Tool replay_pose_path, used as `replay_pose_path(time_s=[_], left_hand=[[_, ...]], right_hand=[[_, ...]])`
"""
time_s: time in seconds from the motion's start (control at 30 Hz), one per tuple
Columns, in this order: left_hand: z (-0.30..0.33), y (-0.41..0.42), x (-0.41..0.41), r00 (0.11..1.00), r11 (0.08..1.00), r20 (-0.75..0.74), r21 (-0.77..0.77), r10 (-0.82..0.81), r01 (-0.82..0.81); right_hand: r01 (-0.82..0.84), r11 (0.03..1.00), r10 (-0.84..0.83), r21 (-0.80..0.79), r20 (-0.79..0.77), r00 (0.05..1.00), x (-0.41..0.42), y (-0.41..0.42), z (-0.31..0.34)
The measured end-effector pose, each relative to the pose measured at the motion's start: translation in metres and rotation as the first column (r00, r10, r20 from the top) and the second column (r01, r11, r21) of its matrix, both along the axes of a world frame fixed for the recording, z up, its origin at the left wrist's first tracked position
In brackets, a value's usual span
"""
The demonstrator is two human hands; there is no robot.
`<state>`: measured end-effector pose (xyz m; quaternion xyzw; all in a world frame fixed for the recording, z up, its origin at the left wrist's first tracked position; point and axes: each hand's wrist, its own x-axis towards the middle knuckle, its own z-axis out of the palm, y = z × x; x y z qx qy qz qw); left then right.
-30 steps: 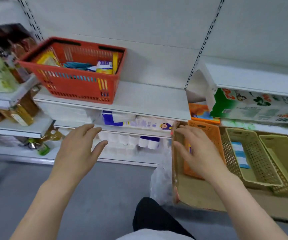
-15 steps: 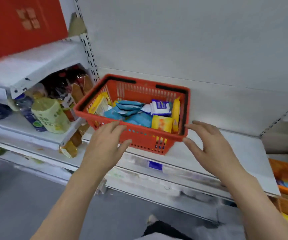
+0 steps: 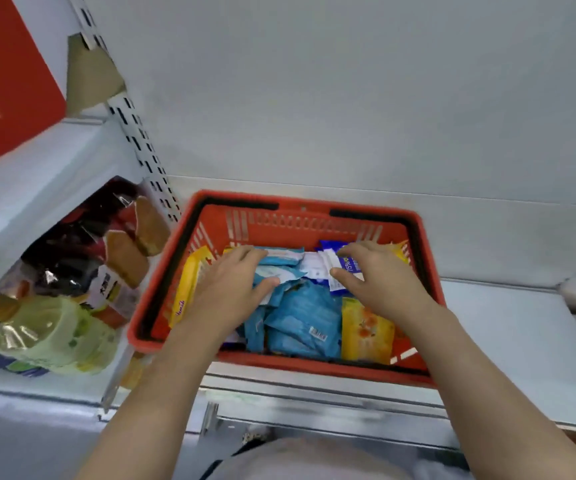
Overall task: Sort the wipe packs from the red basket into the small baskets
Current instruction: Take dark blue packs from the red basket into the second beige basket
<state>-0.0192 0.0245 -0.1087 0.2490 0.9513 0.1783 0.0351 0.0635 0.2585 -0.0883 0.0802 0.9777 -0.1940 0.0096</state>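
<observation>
The basket point(image 3: 300, 209) sat on the shelf point(image 3: 508, 327), against its back wall. Wipe packs point(image 3: 300, 317) lay heaped inside the basket. Both hands reached into the basket: the left hand point(image 3: 234, 282) over the packs' left side, the right hand point(image 3: 376, 278) over their right. Left of the basket, bagged goods point(image 3: 54, 327) crowded a neighbouring shelf.

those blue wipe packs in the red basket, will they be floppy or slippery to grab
Probably floppy: the blue packs look like soft, creased pouches slumped on each other in the red basket. Likely a bit slippery, since the film looks glossy. They seem light for their size; the left hand may lift several together.
</observation>
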Motion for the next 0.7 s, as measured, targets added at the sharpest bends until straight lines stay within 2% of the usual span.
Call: replay_pose_path(time_s=[0.17,0.27,0.37,0.43,0.5,0.7], left_hand=[[-0.009,0.009,-0.058,0.977,0.988,0.168,-0.055,-0.130,0.141],[-0.012,0.016,-0.080,0.957,0.980,0.233,-0.058,-0.174,0.192],[-0.016,0.029,-0.089,0.939,0.971,0.271,-0.045,-0.212,0.233],[-0.019,0.042,-0.090,0.931,0.970,0.284,-0.023,-0.227,0.244],[-0.023,0.056,-0.086,0.917,0.965,0.309,0.014,-0.254,0.262],[-0.039,0.088,-0.079,0.873,0.946,0.373,0.041,-0.314,0.323]], right_hand=[[0.236,0.968,-0.248,0.080,0.200,0.948,-0.035,-0.005,-0.025],[0.255,0.952,-0.290,0.166,0.236,0.928,-0.046,-0.007,-0.037],[0.318,0.945,-0.327,0.076,0.229,0.917,-0.050,-0.010,-0.045],[0.340,0.937,-0.348,0.075,0.247,0.904,-0.049,-0.011,-0.047],[0.383,0.923,-0.381,0.037,0.211,0.900,-0.046,-0.006,-0.045],[0.543,0.822,-0.558,-0.174,-0.049,0.828,-0.022,0.024,-0.016]])
